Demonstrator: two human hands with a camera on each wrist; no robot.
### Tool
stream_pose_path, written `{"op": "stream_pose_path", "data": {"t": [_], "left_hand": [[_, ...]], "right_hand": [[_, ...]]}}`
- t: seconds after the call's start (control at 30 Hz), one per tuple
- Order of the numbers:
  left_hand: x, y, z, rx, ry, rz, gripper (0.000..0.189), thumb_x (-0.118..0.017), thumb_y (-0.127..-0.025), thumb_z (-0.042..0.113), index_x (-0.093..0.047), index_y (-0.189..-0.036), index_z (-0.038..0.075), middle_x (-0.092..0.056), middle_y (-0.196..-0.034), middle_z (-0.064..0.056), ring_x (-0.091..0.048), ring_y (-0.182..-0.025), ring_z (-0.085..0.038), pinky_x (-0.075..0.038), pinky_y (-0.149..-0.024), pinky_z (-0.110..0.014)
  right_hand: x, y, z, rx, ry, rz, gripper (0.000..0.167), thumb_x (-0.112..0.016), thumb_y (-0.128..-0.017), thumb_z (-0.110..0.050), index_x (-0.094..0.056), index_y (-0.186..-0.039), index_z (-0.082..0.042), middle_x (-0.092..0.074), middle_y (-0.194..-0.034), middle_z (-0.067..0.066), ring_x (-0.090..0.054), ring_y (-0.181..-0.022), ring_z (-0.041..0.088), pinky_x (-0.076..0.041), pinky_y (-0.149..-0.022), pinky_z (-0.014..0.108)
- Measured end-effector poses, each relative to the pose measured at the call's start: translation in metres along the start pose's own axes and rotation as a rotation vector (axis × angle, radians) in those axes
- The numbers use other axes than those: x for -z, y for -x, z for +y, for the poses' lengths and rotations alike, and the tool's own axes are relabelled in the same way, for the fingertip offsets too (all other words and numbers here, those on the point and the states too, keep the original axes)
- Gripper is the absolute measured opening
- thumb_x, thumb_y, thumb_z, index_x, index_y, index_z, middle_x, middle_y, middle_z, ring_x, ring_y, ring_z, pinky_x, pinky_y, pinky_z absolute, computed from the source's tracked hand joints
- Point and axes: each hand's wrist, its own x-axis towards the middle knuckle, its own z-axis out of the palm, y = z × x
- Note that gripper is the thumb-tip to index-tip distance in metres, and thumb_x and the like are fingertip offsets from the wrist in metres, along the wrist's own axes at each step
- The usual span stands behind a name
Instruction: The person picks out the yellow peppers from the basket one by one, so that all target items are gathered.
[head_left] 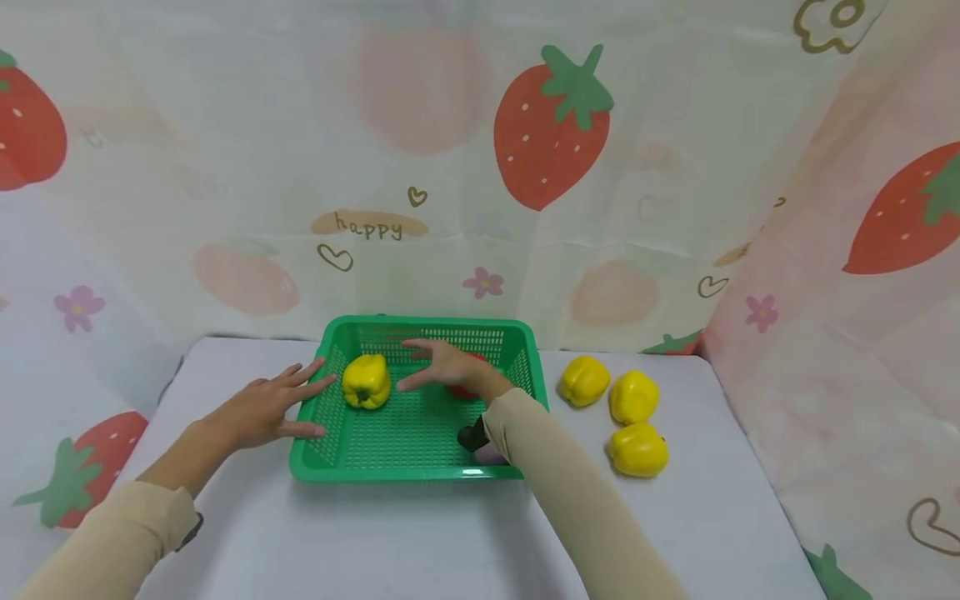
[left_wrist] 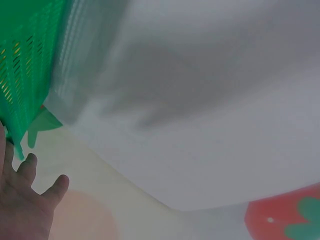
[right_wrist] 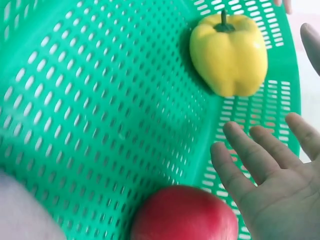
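Note:
A green plastic basket (head_left: 412,474) stands on the white table. Spread fingers of my left hand (head_left: 262,410) lie at its left rim; the left wrist view shows that hand only in part. Over the inside of the basket hovers my right hand (right_wrist: 280,187), fingers apart and holding nothing. A yellow bell pepper (head_left: 367,382) sits at the basket's left side. Below the right hand is a smooth red round thing (right_wrist: 185,215), partly hidden in the head view, its kind unclear. Under the right wrist, a pale purple thing (head_left: 491,455) shows in the front right corner, mostly covered.
Several more yellow bell peppers (head_left: 633,397) lie grouped on the table right of the basket. A cloth printed with strawberries (head_left: 553,125) hangs behind the table and along its sides. The table's right edge (head_left: 757,442) slants toward the viewer.

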Motion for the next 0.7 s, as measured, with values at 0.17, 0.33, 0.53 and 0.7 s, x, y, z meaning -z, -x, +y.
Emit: {"op": "stream_pose_path", "data": {"t": [0.17, 0.33, 0.53, 0.7], "left_hand": [[-0.001, 0.0, 0.0, 0.002, -0.007, 0.0, 0.083, -0.07, -0.087, 0.054, -0.042, -0.151, 0.011, -0.026, -0.161, -0.02, -0.031, -0.139, -0.053, -0.035, -0.1, -0.073], [-0.001, -0.002, 0.0, -0.007, -0.016, 0.008, 0.083, -0.068, -0.087, 0.056, -0.043, -0.151, 0.01, -0.027, -0.161, -0.02, -0.032, -0.138, -0.053, -0.036, -0.099, -0.073], [0.001, -0.002, 0.002, -0.008, -0.026, 0.012, 0.083, -0.068, -0.086, 0.057, -0.044, -0.15, 0.01, -0.028, -0.16, -0.02, -0.034, -0.138, -0.053, -0.037, -0.098, -0.072], [0.001, -0.001, 0.002, -0.007, -0.03, 0.013, 0.081, -0.07, -0.087, 0.054, -0.045, -0.15, 0.01, -0.029, -0.16, -0.02, -0.035, -0.137, -0.053, -0.038, -0.098, -0.072]], "right_hand": [[-0.009, -0.006, -0.006, 0.014, -0.004, 0.0, 0.082, -0.077, -0.088, -0.022, -0.032, -0.156, -0.011, -0.032, -0.161, 0.01, -0.032, -0.146, 0.031, -0.034, -0.115, 0.047], [-0.013, -0.01, -0.007, -0.007, -0.026, 0.006, 0.082, -0.079, -0.087, -0.021, -0.035, -0.155, -0.011, -0.034, -0.159, 0.015, -0.032, -0.145, 0.034, -0.036, -0.113, 0.046], [-0.02, -0.019, -0.005, -0.042, -0.009, 0.028, 0.083, -0.08, -0.086, -0.024, -0.035, -0.155, -0.014, -0.036, -0.158, 0.014, -0.034, -0.145, 0.032, -0.039, -0.112, 0.044], [-0.027, -0.024, -0.006, -0.043, 0.042, 0.032, 0.083, -0.077, -0.088, -0.023, -0.032, -0.156, -0.012, -0.033, -0.159, 0.015, -0.033, -0.145, 0.032, -0.038, -0.112, 0.045]]}}
